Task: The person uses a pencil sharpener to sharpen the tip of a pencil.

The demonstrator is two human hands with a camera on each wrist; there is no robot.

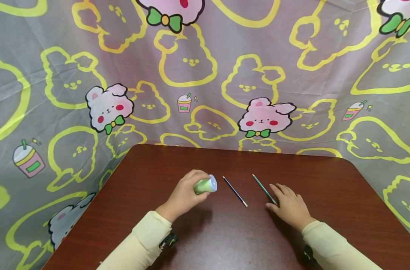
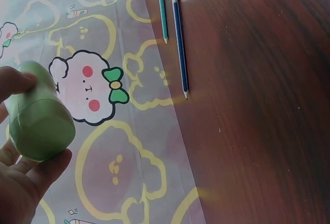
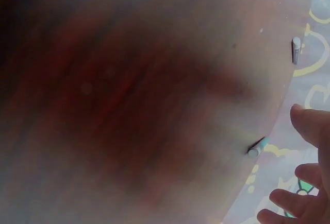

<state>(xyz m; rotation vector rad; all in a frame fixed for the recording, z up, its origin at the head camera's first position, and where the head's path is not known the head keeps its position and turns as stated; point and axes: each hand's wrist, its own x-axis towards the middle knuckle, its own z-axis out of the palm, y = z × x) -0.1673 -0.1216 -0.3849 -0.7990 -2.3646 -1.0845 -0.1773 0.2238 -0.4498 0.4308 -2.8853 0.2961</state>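
Observation:
My left hand (image 1: 184, 195) grips a small green cylinder (image 1: 202, 186) with a pale blue end, holding it above the table. In the left wrist view the rounded green end of the cylinder (image 2: 44, 126) faces the camera, with thumb and fingers around it. A dark blue pencil (image 1: 234, 191) with a white eraser end lies to its right. Further right is a teal pencil (image 1: 263, 187). My right hand (image 1: 291, 206) is spread beside the teal pencil's near end, fingertips right at it. The right wrist view shows its fingers (image 3: 283, 201) apart, holding nothing.
The pencils lie on a dark reddish-brown wooden table (image 1: 191, 161). Behind and beside the table hangs a grey-pink curtain (image 1: 208, 48) with cartoon bears and cups. Each wrist carries a dark strapped device (image 1: 168, 240) by a pale sleeve.

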